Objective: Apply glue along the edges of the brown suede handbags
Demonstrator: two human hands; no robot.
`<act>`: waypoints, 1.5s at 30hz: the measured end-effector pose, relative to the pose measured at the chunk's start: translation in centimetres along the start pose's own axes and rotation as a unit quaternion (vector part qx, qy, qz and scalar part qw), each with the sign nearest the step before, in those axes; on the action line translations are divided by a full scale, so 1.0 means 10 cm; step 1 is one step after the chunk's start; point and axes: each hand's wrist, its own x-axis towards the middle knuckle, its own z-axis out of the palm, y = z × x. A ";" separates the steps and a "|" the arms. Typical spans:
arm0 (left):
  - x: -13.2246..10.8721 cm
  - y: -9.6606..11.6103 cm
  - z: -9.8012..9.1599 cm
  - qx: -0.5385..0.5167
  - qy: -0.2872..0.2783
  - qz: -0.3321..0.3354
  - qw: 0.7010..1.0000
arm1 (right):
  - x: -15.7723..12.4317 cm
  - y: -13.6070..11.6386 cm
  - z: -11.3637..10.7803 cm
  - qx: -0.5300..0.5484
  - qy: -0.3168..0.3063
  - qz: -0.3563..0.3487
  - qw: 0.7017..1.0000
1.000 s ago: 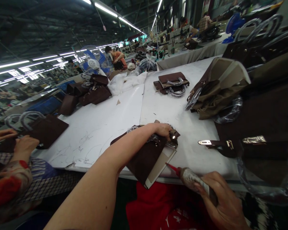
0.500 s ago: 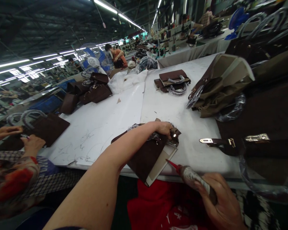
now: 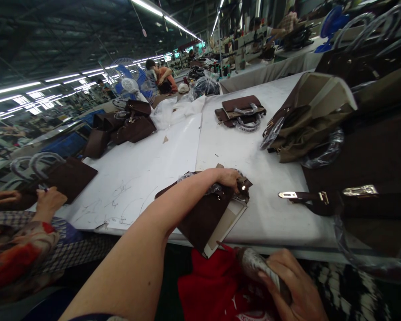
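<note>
Under my left arm a dark brown handbag (image 3: 205, 223) lies at the table's front edge, its pale inner side facing me. My left hand (image 3: 230, 178) is closed on the bag's far right end, by a metal clasp; the fingertips are partly hidden. In my right hand (image 3: 292, 285) is a glue bottle (image 3: 259, 263) with a whitish, smeared body and a thin red nozzle. The nozzle tip points left, close to the bag's lower corner; whether it touches cannot be made out.
Several brown handbags (image 3: 133, 129) are heaped at the back left, and a small handbag (image 3: 242, 111) lies further back. On the right are an open bag (image 3: 307, 120) and a strap with a metal tip (image 3: 297, 196). A co-worker's hand (image 3: 50, 200) works at the left beside another bag (image 3: 70, 178).
My right hand has brought the glue bottle left and down, its nozzle moving along to the bag's lower corner. My left hand keeps its place. The co-worker's hands have shifted slightly.
</note>
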 end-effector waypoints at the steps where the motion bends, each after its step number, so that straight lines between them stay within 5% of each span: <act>1: 0.00 0.00 0.00 0.003 0.003 -0.002 1.000 | -0.01 0.00 0.01 -0.009 0.012 0.007 1.000; 4: -0.02 0.00 -0.01 0.007 0.010 -0.008 1.000 | -0.03 -0.02 0.02 -0.030 0.034 0.015 0.999; 9: -0.02 -0.01 -0.01 -0.001 0.015 -0.007 1.000 | -0.03 -0.08 0.02 0.003 -0.018 -0.012 1.000; 13: 0.00 -0.03 0.00 -0.007 0.011 -0.003 1.000 | -0.02 -0.07 -0.01 -0.050 0.039 0.014 0.998; 18: 0.01 -0.05 0.00 -0.014 0.005 0.002 1.000 | 0.00 -0.08 -0.04 0.000 -0.012 0.007 1.000; 22: 0.02 -0.06 0.01 -0.020 -0.002 0.007 1.000 | -0.02 -0.04 -0.06 -0.053 0.044 0.033 0.997; 27: 0.02 -0.06 0.01 -0.017 -0.003 0.007 1.000 | -0.03 -0.06 -0.05 0.009 -0.008 0.011 1.000; 31: 0.01 -0.05 0.00 -0.018 0.002 0.005 1.000 | -0.03 -0.09 -0.02 -0.013 0.034 0.027 0.999; 36: -0.02 -0.02 -0.01 -0.016 0.008 0.000 1.000 | -0.02 -0.11 0.01 0.033 -0.032 0.024 0.999; 40: -0.04 0.00 -0.01 -0.019 0.007 0.001 1.000 | -0.02 -0.13 0.01 -0.010 0.010 0.035 0.999; 45: -0.06 0.01 -0.01 -0.019 0.008 -0.001 1.000 | -0.01 -0.21 0.05 0.042 -0.046 0.002 0.998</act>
